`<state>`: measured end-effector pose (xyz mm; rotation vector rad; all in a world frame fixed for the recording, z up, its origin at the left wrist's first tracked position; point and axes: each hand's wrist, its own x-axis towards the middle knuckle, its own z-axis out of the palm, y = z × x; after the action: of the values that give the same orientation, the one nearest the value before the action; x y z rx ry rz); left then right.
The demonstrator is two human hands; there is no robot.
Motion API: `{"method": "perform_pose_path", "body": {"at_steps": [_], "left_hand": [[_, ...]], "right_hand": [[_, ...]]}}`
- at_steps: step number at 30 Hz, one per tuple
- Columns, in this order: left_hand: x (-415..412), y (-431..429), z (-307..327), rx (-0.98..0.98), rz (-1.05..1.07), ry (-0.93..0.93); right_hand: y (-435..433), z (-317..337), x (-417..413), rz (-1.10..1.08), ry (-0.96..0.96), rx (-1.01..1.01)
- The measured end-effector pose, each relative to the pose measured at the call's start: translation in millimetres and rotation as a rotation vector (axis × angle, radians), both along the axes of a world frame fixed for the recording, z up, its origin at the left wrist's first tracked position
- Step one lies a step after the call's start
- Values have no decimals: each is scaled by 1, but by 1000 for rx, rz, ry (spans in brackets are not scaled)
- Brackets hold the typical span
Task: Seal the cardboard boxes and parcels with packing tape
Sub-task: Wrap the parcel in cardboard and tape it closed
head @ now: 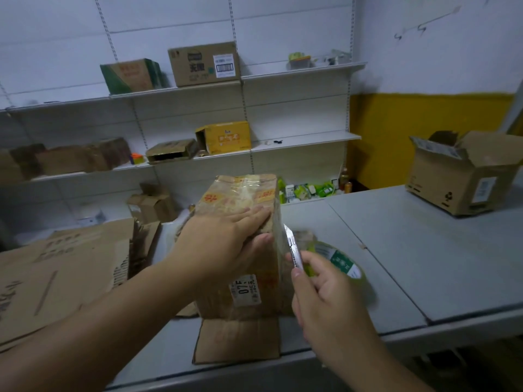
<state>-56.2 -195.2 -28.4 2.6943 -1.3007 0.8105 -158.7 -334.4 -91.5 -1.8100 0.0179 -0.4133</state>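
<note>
One grey tabletop [410, 250] runs under both hands, its near edge just below the wrists, with grey surface showing to the right of the right hand. A stack of flattened cardboard [65, 273] lies left of the left hand, sheet count unclear. There are two boxes on the tabletop. An open box [458, 176] stands far beyond the right hand, clipped by the frame, and a taped box [266, 295] stands between the hands. The left hand [226, 236] presses flat on it, fingers straight. The right hand [325, 292] pinches one knife [293, 250] at the box's edge. One tape roll [343, 264] sits just behind it, blurred.
</note>
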Motion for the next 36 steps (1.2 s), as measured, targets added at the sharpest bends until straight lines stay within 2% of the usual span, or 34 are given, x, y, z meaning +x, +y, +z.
{"method": "perform_pose_path", "body": {"at_steps": [6, 10, 14, 16, 19, 22, 26, 31, 36], "left_hand": [[6, -1, -5, -11, 4, -142], [8, -1, -8, -20, 4, -206], [6, -4, -7, -37, -18, -238], [6, -6, -7, -45, -18, -253], [7, -6, -7, -52, -28, -237], [6, -5, -7, -49, -12, -231], [7, -3, -8, -66, -4, -165], [6, -2, -9, -69, -11, -180], [10, -1, -11, -51, -7, -213]], "right_hand": [[6, -7, 2, -160, -65, -345], [14, -15, 6, -211, 89, -568], [15, -25, 8, -213, 171, -670], [17, -34, 11, -233, 136, -672], [16, -47, 19, -269, 74, -781], [12, -57, 15, -207, -17, -663], [10, -54, 6, -140, -38, -169], [3, -13, -2, -13, 30, 232], [-1, 14, 8, 87, 71, 283]]}}
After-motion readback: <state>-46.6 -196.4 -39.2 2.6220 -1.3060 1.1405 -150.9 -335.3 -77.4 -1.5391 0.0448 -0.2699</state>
